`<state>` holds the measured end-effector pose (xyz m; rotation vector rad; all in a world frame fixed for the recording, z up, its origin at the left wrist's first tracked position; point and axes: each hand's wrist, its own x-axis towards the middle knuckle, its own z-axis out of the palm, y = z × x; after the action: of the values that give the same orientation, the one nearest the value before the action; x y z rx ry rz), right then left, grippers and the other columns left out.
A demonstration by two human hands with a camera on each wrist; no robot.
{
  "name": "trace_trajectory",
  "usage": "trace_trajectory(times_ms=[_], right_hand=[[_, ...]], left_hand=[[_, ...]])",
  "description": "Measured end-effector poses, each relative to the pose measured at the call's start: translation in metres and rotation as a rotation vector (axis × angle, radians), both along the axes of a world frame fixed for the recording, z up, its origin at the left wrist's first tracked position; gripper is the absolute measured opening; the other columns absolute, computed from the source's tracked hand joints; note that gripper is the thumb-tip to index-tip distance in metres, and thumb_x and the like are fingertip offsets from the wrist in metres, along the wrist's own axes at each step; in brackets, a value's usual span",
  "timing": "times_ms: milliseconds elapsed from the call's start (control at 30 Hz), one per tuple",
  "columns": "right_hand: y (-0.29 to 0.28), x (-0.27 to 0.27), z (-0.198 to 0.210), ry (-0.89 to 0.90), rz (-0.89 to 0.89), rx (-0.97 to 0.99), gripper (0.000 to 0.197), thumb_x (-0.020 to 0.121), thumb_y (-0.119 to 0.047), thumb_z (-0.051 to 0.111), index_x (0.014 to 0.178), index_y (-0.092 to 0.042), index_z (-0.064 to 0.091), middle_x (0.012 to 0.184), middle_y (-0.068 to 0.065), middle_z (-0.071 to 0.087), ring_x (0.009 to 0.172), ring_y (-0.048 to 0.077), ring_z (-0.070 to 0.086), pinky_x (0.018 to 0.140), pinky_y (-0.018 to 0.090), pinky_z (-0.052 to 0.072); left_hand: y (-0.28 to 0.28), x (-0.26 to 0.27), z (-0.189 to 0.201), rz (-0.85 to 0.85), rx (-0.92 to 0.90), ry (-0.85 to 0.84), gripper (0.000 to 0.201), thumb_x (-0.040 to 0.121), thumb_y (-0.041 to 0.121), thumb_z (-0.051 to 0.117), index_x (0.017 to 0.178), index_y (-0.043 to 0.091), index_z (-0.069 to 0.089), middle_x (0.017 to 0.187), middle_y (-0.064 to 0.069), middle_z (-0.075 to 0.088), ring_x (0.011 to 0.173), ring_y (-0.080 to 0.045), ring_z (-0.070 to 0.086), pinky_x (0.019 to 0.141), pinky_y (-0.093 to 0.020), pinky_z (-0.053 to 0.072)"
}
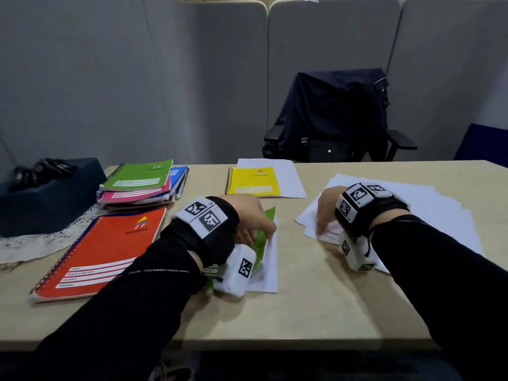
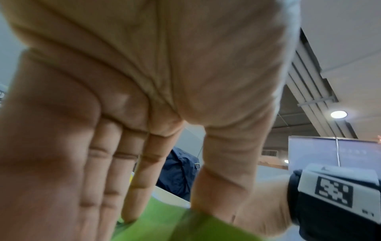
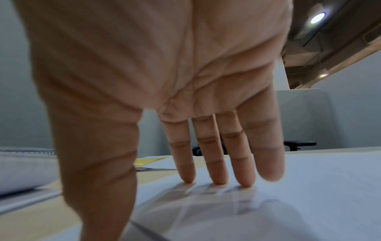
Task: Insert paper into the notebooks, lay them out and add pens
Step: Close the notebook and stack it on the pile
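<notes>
The left hand (image 1: 253, 215) holds the green spiral notebook's cover (image 1: 265, 225) lifted; the right hand (image 1: 327, 209), fingers straight, presses the loose white paper sheets (image 1: 428, 213).

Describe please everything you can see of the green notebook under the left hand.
The green notebook lies near the table's middle, right of the orange one. Its glossy green cover is lifted, showing a white page beneath. The left hand holds that cover up, thumb and fingers touching it. The sleeve and wrist camera hide its near part; the binding is not visible.

Head overview; close underside wrist views
</notes>
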<state>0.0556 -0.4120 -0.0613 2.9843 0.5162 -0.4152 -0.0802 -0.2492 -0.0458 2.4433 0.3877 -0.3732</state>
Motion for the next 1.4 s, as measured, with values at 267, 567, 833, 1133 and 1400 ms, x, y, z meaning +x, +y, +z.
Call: trace_trajectory(times_ms=[267, 567, 833, 1133, 1400], right_hand=[[0.001, 0.003, 0.002, 0.026, -0.037, -0.006, 0.081, 0.043, -0.052, 0.086, 0.113, -0.017, 0.065, 0.114, 0.0, 0.068, 0.105, 0.025, 0.062, 0.094, 0.039, 0.048], [0.006, 0.008, 0.0, 0.014, -0.025, -0.023, 0.055, 0.04, -0.046, 0.08, 0.086, -0.018, 0.069, 0.081, -0.006, 0.066, 0.085, 0.02, 0.066, 0.077, 0.027, 0.047], [0.003, 0.0, 0.008, 0.096, 0.042, -0.047, 0.059, 0.046, -0.038, 0.081, 0.101, -0.019, 0.071, 0.107, 0.0, 0.069, 0.1, 0.023, 0.063, 0.088, 0.035, 0.049], [0.002, 0.013, -0.009, -0.136, 0.055, -0.055, 0.094, 0.022, -0.049, 0.047, 0.109, -0.019, 0.063, 0.111, 0.005, 0.069, 0.102, 0.024, 0.066, 0.089, 0.042, 0.053], [-0.006, 0.003, 0.015, -0.247, 0.077, -0.163, 0.033, 0.096, -0.021, 0.041, 0.064, -0.013, 0.047, 0.071, 0.001, 0.047, 0.058, 0.015, 0.042, 0.061, 0.021, 0.042]], left_hand=[[0.004, 0.01, -0.002, -0.024, 0.531, 0.085, 0.09, 0.06, 0.085, 0.056, 0.121, 0.018, 0.056, 0.12, -0.003, 0.06, 0.108, -0.024, 0.057, 0.092, -0.036, 0.047], [-0.015, 0.019, 0.004, -0.039, 0.613, 0.264, 0.086, 0.046, 0.078, 0.072, 0.108, 0.018, 0.06, 0.101, -0.003, 0.065, 0.093, -0.022, 0.062, 0.086, -0.031, 0.05], [-0.011, 0.02, 0.008, 0.02, 0.493, 0.2, 0.05, 0.069, 0.058, 0.058, 0.1, 0.018, 0.057, 0.103, -0.006, 0.056, 0.086, -0.023, 0.053, 0.064, -0.025, 0.04], [0.02, 0.006, 0.032, 0.072, 0.264, -0.015, 0.011, 0.08, 0.013, 0.043, 0.073, 0.01, 0.051, 0.08, -0.014, 0.064, 0.091, -0.036, 0.07, 0.092, -0.041, 0.051], [0.046, -0.011, 0.048, 0.147, 0.019, -0.178, 0.037, 0.079, -0.006, 0.046, 0.113, -0.008, 0.059, 0.097, -0.029, 0.069, 0.079, -0.036, 0.072, 0.074, -0.044, 0.06]])
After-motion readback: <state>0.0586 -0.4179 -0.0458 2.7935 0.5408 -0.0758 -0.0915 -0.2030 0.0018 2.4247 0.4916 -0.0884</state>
